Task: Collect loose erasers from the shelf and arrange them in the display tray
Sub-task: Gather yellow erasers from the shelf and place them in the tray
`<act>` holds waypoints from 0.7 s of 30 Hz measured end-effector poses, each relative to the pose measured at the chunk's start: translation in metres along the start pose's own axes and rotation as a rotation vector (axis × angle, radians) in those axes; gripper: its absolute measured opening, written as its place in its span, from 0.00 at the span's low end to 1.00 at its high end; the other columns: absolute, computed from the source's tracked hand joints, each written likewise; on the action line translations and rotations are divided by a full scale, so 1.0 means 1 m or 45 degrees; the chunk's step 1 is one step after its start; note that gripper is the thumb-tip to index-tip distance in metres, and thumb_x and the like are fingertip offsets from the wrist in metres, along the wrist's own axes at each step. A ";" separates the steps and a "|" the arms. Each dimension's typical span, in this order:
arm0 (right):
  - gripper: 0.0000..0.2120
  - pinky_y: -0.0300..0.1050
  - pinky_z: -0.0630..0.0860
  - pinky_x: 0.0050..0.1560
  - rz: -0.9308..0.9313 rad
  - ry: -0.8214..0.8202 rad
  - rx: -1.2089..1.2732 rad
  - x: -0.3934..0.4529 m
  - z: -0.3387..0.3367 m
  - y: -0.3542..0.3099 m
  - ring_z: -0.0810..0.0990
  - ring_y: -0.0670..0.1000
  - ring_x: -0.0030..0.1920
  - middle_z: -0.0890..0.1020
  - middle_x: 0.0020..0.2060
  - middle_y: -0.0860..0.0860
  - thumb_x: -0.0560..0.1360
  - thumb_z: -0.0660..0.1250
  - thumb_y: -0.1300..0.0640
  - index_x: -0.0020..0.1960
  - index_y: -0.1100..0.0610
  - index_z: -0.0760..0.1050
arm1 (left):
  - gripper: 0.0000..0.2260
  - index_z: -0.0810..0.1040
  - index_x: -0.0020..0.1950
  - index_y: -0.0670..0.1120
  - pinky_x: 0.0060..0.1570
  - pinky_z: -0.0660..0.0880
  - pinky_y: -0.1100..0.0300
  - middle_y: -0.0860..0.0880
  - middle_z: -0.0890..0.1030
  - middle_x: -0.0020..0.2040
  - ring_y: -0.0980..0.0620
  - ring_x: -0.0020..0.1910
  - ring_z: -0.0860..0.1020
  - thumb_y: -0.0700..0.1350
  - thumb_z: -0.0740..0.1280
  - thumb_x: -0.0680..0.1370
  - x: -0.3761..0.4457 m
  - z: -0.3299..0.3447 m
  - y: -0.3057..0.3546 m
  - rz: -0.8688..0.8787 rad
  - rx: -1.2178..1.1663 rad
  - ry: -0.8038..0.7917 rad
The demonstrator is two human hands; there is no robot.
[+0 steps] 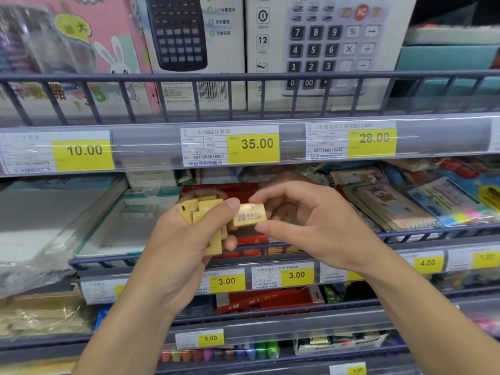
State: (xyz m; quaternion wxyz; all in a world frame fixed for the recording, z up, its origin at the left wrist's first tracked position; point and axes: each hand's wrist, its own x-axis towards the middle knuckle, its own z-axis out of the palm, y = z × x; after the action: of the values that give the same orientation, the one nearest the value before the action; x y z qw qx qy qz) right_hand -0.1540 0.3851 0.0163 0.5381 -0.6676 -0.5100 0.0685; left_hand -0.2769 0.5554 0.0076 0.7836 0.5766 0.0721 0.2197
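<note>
Erasers in both my hands
My left hand (189, 239) clutches several yellow erasers (201, 209); my right hand (305, 220) pinches one eraser (250, 214).

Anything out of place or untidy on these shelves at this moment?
Mildly. The left hand grips a jumbled handful of yellow erasers pointing every way, not yet in the red display tray behind. The right hand pinches one wrapped eraser. Nothing looks damaged.

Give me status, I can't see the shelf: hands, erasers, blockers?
Left hand grips eraser stack. Right hand pinches one eraser. Red tray behind. Nothing blocking.
</note>
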 end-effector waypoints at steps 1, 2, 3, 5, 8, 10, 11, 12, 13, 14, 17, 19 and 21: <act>0.13 0.48 0.81 0.48 0.007 0.006 -0.054 -0.001 -0.002 0.000 0.83 0.53 0.46 0.84 0.47 0.51 0.74 0.76 0.57 0.58 0.50 0.82 | 0.09 0.87 0.41 0.50 0.28 0.74 0.63 0.44 0.85 0.42 0.52 0.32 0.77 0.52 0.81 0.66 0.001 0.001 -0.001 0.000 0.003 0.008; 0.12 0.48 0.81 0.47 0.023 0.026 -0.108 -0.001 -0.007 -0.001 0.83 0.52 0.45 0.84 0.45 0.49 0.73 0.76 0.54 0.57 0.48 0.82 | 0.09 0.87 0.39 0.50 0.27 0.73 0.63 0.45 0.83 0.39 0.53 0.32 0.76 0.52 0.81 0.66 0.001 0.001 -0.002 -0.002 0.000 0.026; 0.12 0.50 0.81 0.45 0.059 0.063 -0.179 -0.001 -0.013 0.001 0.83 0.51 0.42 0.85 0.43 0.48 0.73 0.75 0.50 0.56 0.45 0.82 | 0.09 0.86 0.38 0.50 0.26 0.71 0.63 0.46 0.81 0.37 0.53 0.32 0.76 0.53 0.81 0.65 0.002 0.001 -0.002 -0.009 -0.009 0.052; 0.11 0.51 0.80 0.40 0.190 0.151 -0.390 0.001 -0.033 0.006 0.83 0.49 0.37 0.85 0.39 0.47 0.72 0.72 0.42 0.54 0.38 0.80 | 0.09 0.86 0.36 0.51 0.24 0.70 0.64 0.47 0.79 0.36 0.53 0.32 0.75 0.53 0.82 0.64 0.002 0.000 -0.003 -0.019 -0.029 0.079; 0.09 0.30 0.72 0.39 0.296 0.267 -0.712 0.003 -0.062 0.015 0.79 0.36 0.38 0.83 0.39 0.40 0.74 0.73 0.45 0.53 0.38 0.79 | 0.10 0.86 0.36 0.52 0.23 0.69 0.64 0.47 0.80 0.35 0.53 0.32 0.76 0.55 0.81 0.64 0.002 0.000 -0.001 -0.020 -0.030 0.086; 0.09 0.34 0.75 0.46 0.389 0.199 -0.840 0.005 -0.072 0.022 0.79 0.39 0.44 0.82 0.45 0.40 0.76 0.72 0.47 0.55 0.40 0.79 | 0.10 0.86 0.35 0.52 0.21 0.69 0.63 0.47 0.80 0.34 0.53 0.31 0.76 0.57 0.80 0.64 0.002 0.001 0.001 -0.022 -0.009 0.090; 0.09 0.38 0.76 0.48 0.441 0.129 -0.909 0.006 -0.074 0.024 0.79 0.41 0.47 0.81 0.47 0.40 0.76 0.72 0.47 0.55 0.40 0.79 | 0.11 0.86 0.34 0.52 0.21 0.69 0.63 0.46 0.80 0.34 0.52 0.30 0.76 0.58 0.80 0.64 0.002 0.002 0.002 -0.024 0.002 0.090; 0.09 0.37 0.75 0.47 0.484 0.054 -0.973 0.008 -0.076 0.027 0.79 0.43 0.48 0.80 0.48 0.38 0.76 0.71 0.46 0.56 0.40 0.78 | 0.11 0.86 0.34 0.52 0.20 0.69 0.62 0.46 0.80 0.34 0.52 0.30 0.76 0.58 0.80 0.64 0.002 0.003 0.002 -0.025 0.011 0.089; 0.10 0.34 0.73 0.44 0.518 -0.015 -1.020 0.010 -0.076 0.029 0.78 0.42 0.48 0.79 0.47 0.36 0.76 0.71 0.46 0.57 0.39 0.78 | 0.11 0.86 0.34 0.52 0.20 0.68 0.62 0.46 0.80 0.34 0.52 0.30 0.76 0.59 0.79 0.64 0.002 0.003 0.003 -0.028 0.019 0.088; 0.11 0.32 0.71 0.43 0.547 -0.071 -1.049 0.012 -0.076 0.032 0.78 0.42 0.47 0.78 0.47 0.36 0.76 0.71 0.46 0.58 0.39 0.78 | 0.12 0.86 0.34 0.52 0.20 0.68 0.62 0.46 0.80 0.34 0.52 0.30 0.76 0.59 0.79 0.64 0.002 0.004 0.003 -0.030 0.025 0.089; 0.11 0.41 0.76 0.53 0.609 -0.164 -1.079 0.020 -0.071 0.042 0.78 0.46 0.53 0.80 0.52 0.39 0.76 0.71 0.46 0.57 0.40 0.77 | 0.12 0.85 0.34 0.52 0.18 0.66 0.63 0.46 0.79 0.34 0.52 0.30 0.74 0.59 0.79 0.64 0.003 0.003 0.002 -0.027 0.043 0.091; 0.09 0.46 0.75 0.61 0.607 -0.164 -1.086 0.024 -0.069 0.048 0.76 0.48 0.58 0.81 0.53 0.40 0.76 0.71 0.47 0.54 0.38 0.76 | 0.14 0.85 0.35 0.51 0.19 0.65 0.63 0.45 0.79 0.35 0.51 0.29 0.71 0.60 0.80 0.65 0.003 0.002 0.001 -0.034 0.062 0.080; 0.07 0.47 0.74 0.62 0.584 -0.174 -1.094 0.026 -0.068 0.051 0.74 0.49 0.58 0.81 0.51 0.39 0.76 0.70 0.47 0.53 0.38 0.76 | 0.17 0.84 0.38 0.48 0.20 0.66 0.64 0.44 0.78 0.35 0.51 0.28 0.70 0.60 0.80 0.65 0.004 0.000 0.000 -0.042 0.068 0.054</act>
State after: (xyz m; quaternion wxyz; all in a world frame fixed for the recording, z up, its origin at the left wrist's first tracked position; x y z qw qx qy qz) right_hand -0.0671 0.3659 0.0159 0.1505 -0.9182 -0.3662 0.0123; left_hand -0.2736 0.5570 0.0078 0.7697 0.5914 0.1041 0.2168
